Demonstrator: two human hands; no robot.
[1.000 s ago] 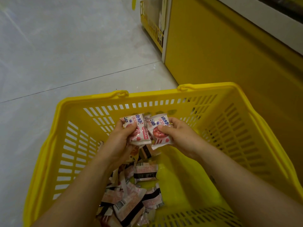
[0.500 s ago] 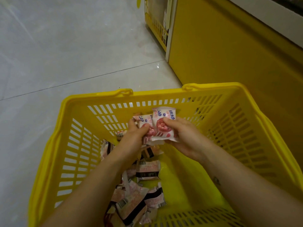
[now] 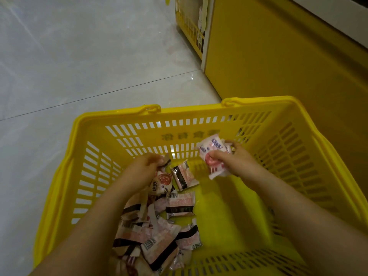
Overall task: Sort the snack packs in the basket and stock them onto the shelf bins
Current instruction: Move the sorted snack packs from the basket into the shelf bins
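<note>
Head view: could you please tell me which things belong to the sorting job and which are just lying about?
Job: yellow basket; loose snack packs in it; pink-and-white pack pinched by the right hand; left hand among the packs.
Just nearby: yellow cabinet; wire rack beyond it; tiled floor.

Yellow slotted basket (image 3: 95,176); pink-white, black-banded packs (image 3: 180,205).

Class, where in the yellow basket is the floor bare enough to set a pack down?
Bare: the floor of the yellow plastic basket between the heap of pink-and-black snack packs and its right wall, below the right hand gripping a white-and-pink pack. Crowded: the left side, under the left hand.
</note>
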